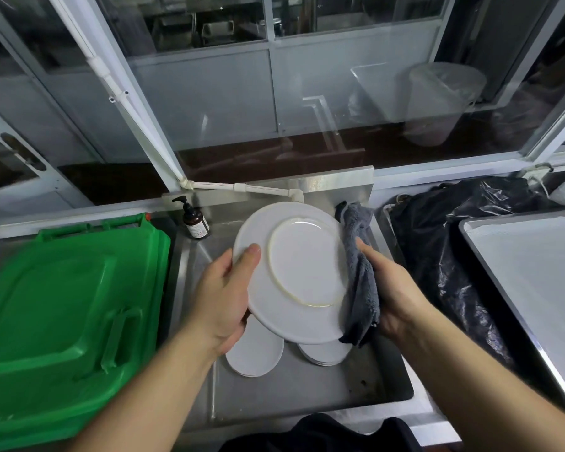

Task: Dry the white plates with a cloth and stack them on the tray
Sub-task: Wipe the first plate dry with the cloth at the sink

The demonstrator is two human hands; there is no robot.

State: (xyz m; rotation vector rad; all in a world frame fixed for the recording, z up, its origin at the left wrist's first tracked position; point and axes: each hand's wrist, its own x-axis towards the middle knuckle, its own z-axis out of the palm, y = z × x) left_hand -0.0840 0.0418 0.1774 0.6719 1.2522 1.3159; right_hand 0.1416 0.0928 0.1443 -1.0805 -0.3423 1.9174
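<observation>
I hold a large white plate [294, 272] tilted above the steel sink [307, 386], its underside with the foot ring facing me. My left hand [224, 295] grips its left rim, thumb on the underside. My right hand [393, 288] grips a grey cloth [359, 278] against the plate's right rim. Two stacks of white plates lie in the sink below: one at the left [255, 353], one at the right [327, 353], both partly hidden by the held plate. The metal tray [535, 272] sits at the far right.
A green plastic lid [62, 308] covers the counter at my left. A brown pump bottle [194, 220] stands at the sink's back left corner. Black plastic bags [444, 243] are piled between sink and tray. Glass panels rise behind the sink.
</observation>
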